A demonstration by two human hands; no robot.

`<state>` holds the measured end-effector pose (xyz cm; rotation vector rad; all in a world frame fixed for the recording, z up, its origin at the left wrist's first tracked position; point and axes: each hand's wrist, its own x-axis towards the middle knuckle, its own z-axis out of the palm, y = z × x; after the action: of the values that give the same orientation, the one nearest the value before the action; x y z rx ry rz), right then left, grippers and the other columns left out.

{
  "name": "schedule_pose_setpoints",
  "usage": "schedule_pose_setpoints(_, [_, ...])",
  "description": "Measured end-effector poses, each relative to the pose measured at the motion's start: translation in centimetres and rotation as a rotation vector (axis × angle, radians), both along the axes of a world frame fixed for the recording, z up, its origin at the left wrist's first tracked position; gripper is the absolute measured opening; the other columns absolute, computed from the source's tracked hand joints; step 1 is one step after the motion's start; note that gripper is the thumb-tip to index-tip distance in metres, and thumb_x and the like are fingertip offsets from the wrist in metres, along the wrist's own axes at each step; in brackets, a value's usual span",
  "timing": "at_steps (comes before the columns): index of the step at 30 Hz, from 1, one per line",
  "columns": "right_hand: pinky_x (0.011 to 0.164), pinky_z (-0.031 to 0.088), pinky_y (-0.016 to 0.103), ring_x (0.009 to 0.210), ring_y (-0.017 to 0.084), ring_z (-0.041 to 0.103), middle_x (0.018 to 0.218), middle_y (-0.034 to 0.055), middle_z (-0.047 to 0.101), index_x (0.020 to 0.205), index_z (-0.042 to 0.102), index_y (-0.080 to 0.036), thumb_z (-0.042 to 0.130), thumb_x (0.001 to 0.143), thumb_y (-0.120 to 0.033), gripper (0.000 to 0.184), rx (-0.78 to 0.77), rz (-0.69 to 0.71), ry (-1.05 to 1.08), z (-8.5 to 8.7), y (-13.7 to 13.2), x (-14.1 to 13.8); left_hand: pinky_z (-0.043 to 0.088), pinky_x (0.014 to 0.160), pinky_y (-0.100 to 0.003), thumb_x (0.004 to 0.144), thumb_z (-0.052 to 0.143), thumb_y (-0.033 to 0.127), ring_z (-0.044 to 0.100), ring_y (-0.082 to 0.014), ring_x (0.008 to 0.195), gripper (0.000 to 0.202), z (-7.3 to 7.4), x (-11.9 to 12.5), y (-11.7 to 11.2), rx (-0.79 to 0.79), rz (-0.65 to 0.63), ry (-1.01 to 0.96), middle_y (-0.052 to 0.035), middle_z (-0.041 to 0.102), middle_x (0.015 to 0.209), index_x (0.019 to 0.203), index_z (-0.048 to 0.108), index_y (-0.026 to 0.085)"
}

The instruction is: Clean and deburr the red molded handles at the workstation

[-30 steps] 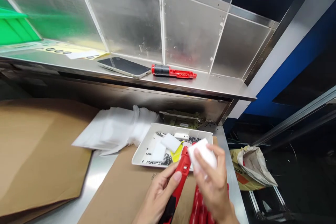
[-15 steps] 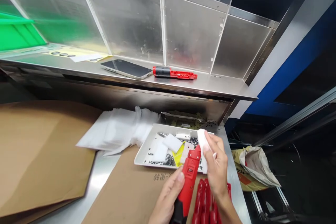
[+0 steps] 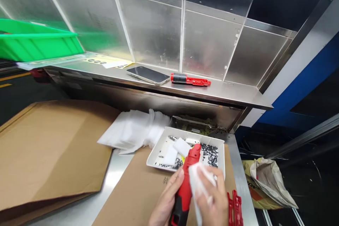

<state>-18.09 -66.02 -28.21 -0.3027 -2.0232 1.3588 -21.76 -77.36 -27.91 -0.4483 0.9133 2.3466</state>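
Observation:
A red and black tool body (image 3: 188, 180), long and narrow, is held tilted upward in my left hand (image 3: 168, 196), fingers wrapped round its side. My right hand (image 3: 214, 194) grips a white cloth or sponge (image 3: 197, 183), somewhat blurred, and presses it along the right side of the body. Just beyond, a white tray (image 3: 153, 162) holds small black parts, white pads and a bit of yellow. Several red plastic pieces (image 3: 235, 208) lie right of my right hand, partly hidden by it.
Brown cardboard (image 3: 66, 148) covers the left, beside stacked white foam sheets (image 3: 132, 127). On the metal shelf (image 3: 233, 93) sit a phone (image 3: 149, 74), a red and black part (image 3: 189, 79) and a green crate (image 3: 45, 44). A paper bag (image 3: 270, 183) stands at the right.
My right hand has moved the white cloth or sponge from the tip of the red body down to its middle. The whole view has shifted left, showing more of the green crate.

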Motion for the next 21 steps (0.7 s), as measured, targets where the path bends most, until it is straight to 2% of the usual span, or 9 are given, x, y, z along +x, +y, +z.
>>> schedule_pose_setpoints(3, [0.093, 0.055, 0.035, 0.118, 0.024, 0.057, 0.124, 0.0121, 0.060, 0.123, 0.066, -0.023, 0.056, 0.090, -0.034, 0.037, -0.030, 0.041, -0.020, -0.1, 0.4, -0.1, 0.043, 0.107, -0.035, 0.072, 0.076, 0.052, 0.057, -0.0293, 0.122, 0.054, -0.2, 0.2, -0.2, -0.190, -0.051, 0.221, -0.0083, 0.070, 0.122, 0.116, 0.070, 0.022])
schedule_pose_setpoints(6, [0.091, 0.055, 0.035, 0.114, 0.024, 0.060, 0.121, 0.0129, 0.061, 0.121, 0.068, -0.023, 0.055, 0.091, -0.036, 0.035, -0.014, 0.042, -0.003, -0.4, 0.5, -0.5, 0.042, 0.108, -0.040, 0.073, 0.073, 0.057, 0.053, -0.0330, 0.126, 0.059, -1.0, 0.1, -0.4, -0.326, -0.080, 0.388, -0.0089, 0.069, 0.125, 0.119, 0.069, 0.021])
schedule_pose_setpoints(10, [0.093, 0.054, 0.035, 0.112, 0.023, 0.061, 0.120, 0.0122, 0.060, 0.120, 0.068, -0.026, 0.053, 0.092, -0.036, 0.033, -0.020, 0.041, -0.005, -0.8, 0.2, -0.8, 0.041, 0.108, -0.038, 0.076, 0.070, 0.057, 0.054, -0.0332, 0.124, 0.058, -1.9, -0.1, -0.5, -0.369, -0.083, 0.489, -0.0092, 0.069, 0.124, 0.121, 0.068, 0.020])
schedule_pose_setpoints(13, [0.093, 0.054, 0.034, 0.112, 0.024, 0.061, 0.122, 0.0115, 0.060, 0.122, 0.067, -0.027, 0.054, 0.091, -0.040, 0.036, -0.067, 0.061, -0.045, -0.8, -0.5, -0.4, 0.046, 0.103, -0.035, 0.079, 0.066, 0.058, 0.058, -0.0315, 0.120, 0.058, -1.9, -0.4, -0.7, -0.390, -0.076, 0.513, -0.0081, 0.069, 0.123, 0.123, 0.067, 0.021])
schedule_pose_setpoints(17, [0.097, 0.051, 0.036, 0.112, 0.023, 0.060, 0.120, 0.0111, 0.061, 0.120, 0.068, -0.025, 0.052, 0.091, -0.044, 0.038, -0.129, 0.101, -0.102, -0.4, -0.7, -0.7, 0.054, 0.079, -0.024, 0.073, 0.077, 0.049, 0.066, -0.0265, 0.101, 0.049, -1.7, -0.7, -1.3, -0.334, -0.045, 0.426, -0.0058, 0.076, 0.105, 0.113, 0.073, 0.021])
schedule_pose_setpoints(19, [0.103, 0.046, 0.039, 0.118, 0.023, 0.056, 0.124, 0.0103, 0.059, 0.125, 0.065, -0.024, 0.050, 0.091, -0.043, 0.041, -0.135, 0.126, -0.162, -0.4, 0.5, -2.6, 0.053, 0.063, -0.022, 0.069, 0.083, 0.039, 0.068, -0.0201, 0.078, 0.044, -1.7, -0.4, -1.7, -0.204, -0.038, 0.243, -0.0033, 0.076, 0.089, 0.107, 0.074, 0.021])
schedule_pose_setpoints(21, [0.104, 0.044, 0.040, 0.118, 0.022, 0.056, 0.125, 0.0097, 0.059, 0.125, 0.065, -0.023, 0.050, 0.091, -0.041, 0.042, -0.110, 0.149, -0.213, -1.2, 2.4, -5.3, 0.051, 0.054, -0.020, 0.066, 0.086, 0.032, 0.063, -0.0140, 0.062, 0.037, -1.5, 0.1, -2.2, -0.049, -0.047, 0.050, 0.0002, 0.074, 0.080, 0.099, 0.075, 0.021])
